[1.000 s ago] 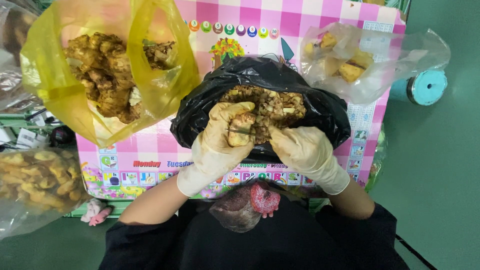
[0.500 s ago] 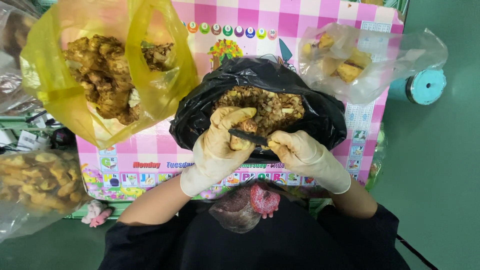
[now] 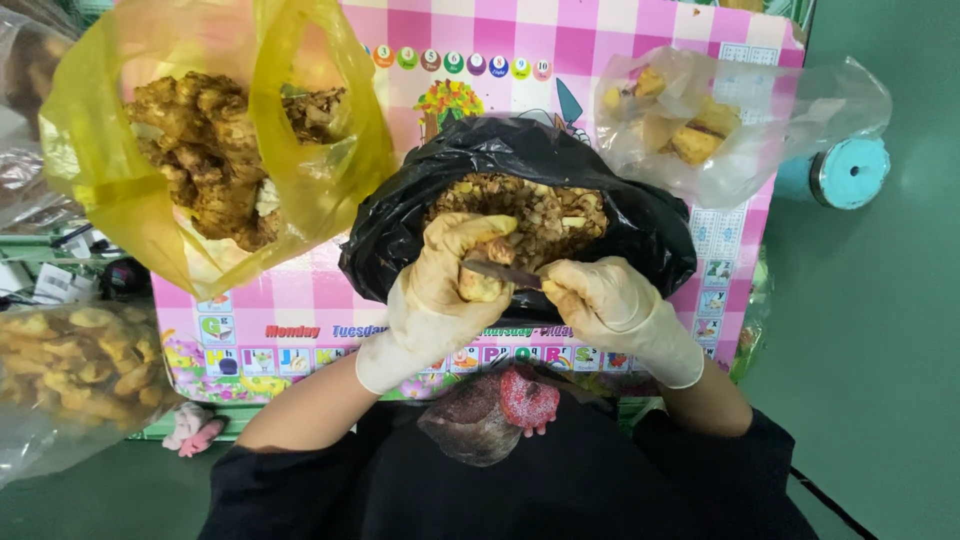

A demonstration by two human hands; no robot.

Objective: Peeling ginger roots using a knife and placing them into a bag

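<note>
Both my hands wear cream rubber gloves and work over an open black plastic bag [image 3: 400, 230] filled with brownish peelings. My left hand [image 3: 440, 290] grips a knobbly piece of ginger root [image 3: 480, 282] between thumb and fingers. My right hand [image 3: 600, 300] is closed on the handle of a small dark knife [image 3: 505, 272], whose blade lies across the ginger piece. The two hands nearly touch above the bag's near rim.
A yellow bag [image 3: 120, 200] of unpeeled ginger roots sits at the left. A clear bag [image 3: 760, 130] with pale yellow chunks lies at the right, a teal round lid [image 3: 850, 170] beside it. Another clear bag of pieces [image 3: 70, 370] is at lower left. All rest on a pink checked board [image 3: 300, 310].
My hands have drawn slightly toward me, off the heap of peelings. The right hand has closed in on the ginger, and the knife blade now lies across it.
</note>
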